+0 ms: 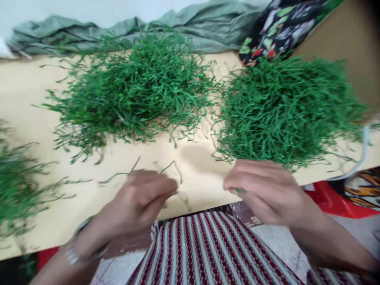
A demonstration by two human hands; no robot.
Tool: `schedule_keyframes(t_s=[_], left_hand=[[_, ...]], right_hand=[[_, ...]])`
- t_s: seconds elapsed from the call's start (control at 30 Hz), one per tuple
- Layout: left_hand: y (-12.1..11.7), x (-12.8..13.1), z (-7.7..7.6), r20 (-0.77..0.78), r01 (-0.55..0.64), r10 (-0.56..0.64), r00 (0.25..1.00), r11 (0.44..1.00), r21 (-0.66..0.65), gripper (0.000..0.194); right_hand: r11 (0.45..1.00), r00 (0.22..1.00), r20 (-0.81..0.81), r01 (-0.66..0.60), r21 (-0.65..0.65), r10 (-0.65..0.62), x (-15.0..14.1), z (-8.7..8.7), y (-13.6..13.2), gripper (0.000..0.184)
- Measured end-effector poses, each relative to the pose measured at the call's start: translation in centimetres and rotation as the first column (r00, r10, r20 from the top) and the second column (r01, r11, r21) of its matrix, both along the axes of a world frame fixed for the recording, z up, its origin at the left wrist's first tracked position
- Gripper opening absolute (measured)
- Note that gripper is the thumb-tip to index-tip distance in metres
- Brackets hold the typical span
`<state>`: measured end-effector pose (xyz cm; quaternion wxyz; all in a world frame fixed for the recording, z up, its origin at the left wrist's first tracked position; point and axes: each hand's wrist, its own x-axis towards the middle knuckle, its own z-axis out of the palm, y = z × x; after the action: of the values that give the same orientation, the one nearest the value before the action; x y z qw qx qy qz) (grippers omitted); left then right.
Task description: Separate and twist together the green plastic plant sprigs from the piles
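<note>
My left hand, with a bracelet or watch at the wrist, is closed above the table. A thin green stem sticks out from behind its fingers, and a dark thin stick or wire shows by the knuckles. My right hand is closed in a pinch, apart from the left. A small green piece peeks from under its fingers; the rest is hidden. Just beyond it lies a dense pile of green plastic-looking stems. A second, looser pile lies farther back on the left.
Another heap of green stems lies at the left edge of the pale table. Crumpled grey-green cloth runs along the back. A floral cloth and a cardboard piece stand at the back right. Something red is below the table's right edge.
</note>
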<state>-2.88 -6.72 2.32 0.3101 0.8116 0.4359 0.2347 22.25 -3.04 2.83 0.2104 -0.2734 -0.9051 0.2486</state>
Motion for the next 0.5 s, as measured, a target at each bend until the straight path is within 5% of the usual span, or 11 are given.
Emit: schedule_keyframes(t_s=[0.2,0.4,0.5], left_hand=[[2.1,1.5,-2.4,0.314,-0.112,0.272,0.910,0.888,-0.445,0.016],[1.6,1.8,-3.3,0.416,-0.129,0.363,0.834,0.861,-0.492,0.012],[1.4,1.9,-3.3,0.353,-0.159,0.332,0.874,0.885,-0.438,0.008]], right_hand=[[0.908,0.945,-0.235,0.120,-0.402,-0.229,-5.2,-4.1,1.5,0.016],[0.796,0.958,-0.211,0.026,-0.604,-0.192,-6.8,-5.6,1.1,0.026],[0.831,0.961,-0.176,0.084,-0.549,-0.213,-6.6,-5.6,1.0,0.011]])
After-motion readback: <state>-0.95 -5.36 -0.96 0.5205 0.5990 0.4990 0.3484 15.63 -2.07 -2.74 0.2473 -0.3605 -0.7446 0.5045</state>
